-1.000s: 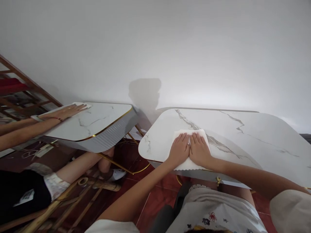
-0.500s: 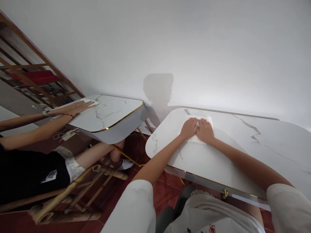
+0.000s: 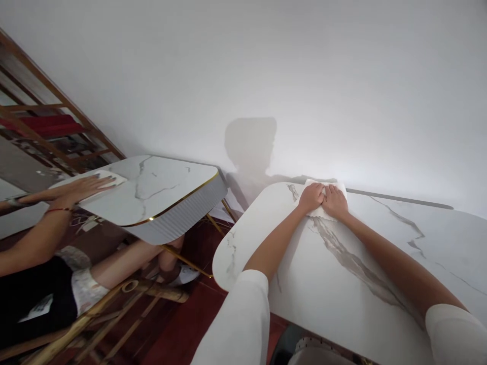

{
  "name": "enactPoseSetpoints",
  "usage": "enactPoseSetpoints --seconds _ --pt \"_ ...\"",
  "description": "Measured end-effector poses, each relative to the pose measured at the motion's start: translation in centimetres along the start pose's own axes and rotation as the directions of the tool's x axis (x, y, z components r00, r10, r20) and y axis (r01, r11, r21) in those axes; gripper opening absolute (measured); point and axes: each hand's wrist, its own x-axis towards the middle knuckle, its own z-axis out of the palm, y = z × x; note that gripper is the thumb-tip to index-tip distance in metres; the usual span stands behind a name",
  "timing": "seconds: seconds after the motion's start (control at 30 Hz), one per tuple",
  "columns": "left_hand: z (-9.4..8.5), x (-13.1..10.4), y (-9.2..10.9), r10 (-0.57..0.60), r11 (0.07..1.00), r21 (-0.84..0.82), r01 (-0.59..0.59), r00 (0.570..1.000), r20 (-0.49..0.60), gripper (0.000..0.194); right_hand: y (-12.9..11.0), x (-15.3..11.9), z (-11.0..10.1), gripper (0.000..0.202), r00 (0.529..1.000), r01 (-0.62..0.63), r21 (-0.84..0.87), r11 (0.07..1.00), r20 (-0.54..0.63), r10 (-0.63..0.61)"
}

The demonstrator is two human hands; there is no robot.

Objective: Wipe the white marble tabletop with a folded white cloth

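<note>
My left hand (image 3: 312,196) lies flat on a white cloth (image 3: 322,213) with a scalloped edge. Beside it, my right hand (image 3: 335,201) presses down on the same cloth, its fingers stretched forward and the thumbs close together. The cloth rests near the wall-side edge of a white marble-patterned table (image 3: 254,228) with rounded corners. Both my arms reach forward across the tabletop. Part of the cloth is hidden under my palms.
To the left stands a second marbled table (image 3: 167,177) with gold trim and a ribbed side. A co-worker's hands (image 3: 83,187) press a white cloth there. Below is a bamboo chair (image 3: 152,289). A white wall (image 3: 342,91) rises behind both tables.
My two hands have pushed the cloth forward, toward the wall, and it now reaches the table's far edge. The camera view has shifted a little. The co-worker's hands remain on their cloth.
</note>
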Motion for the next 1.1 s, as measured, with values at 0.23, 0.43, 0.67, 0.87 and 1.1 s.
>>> enactPoseSetpoints --seconds 0.23,0.43,0.67,0.87,1.1 --pt "0.1 1.8 -3.4 0.066 0.998 -0.023 -0.065 0.996 0.067 0.033 -1.6 2.5 0.8 0.046 0.997 -0.069 -0.009 0.998 -0.02 0.069" --pt "-1.5 0.7 -6.2 0.087 0.996 -0.03 -0.084 0.992 0.094 0.038 -4.9 3.1 1.3 0.049 0.996 -0.085 0.045 0.995 -0.004 0.085" --pt "-3.8 -3.4 -6.0 0.042 0.997 0.066 -0.049 0.993 0.108 0.041 -8.1 0.7 0.9 0.052 0.999 -0.038 0.059 0.998 0.025 0.036" --pt "-5.6 -7.7 -3.5 -0.002 0.995 0.103 -0.012 0.991 0.132 0.042 -10.0 -3.9 -0.5 0.052 1.0 -0.013 0.059 0.998 0.013 0.013" --pt "-7.6 -12.4 0.0 -0.018 0.993 0.12 0.0 0.988 0.152 0.042 -11.4 -9.2 -2.6 0.05 0.999 0.032 0.078 0.996 -0.008 -0.032"
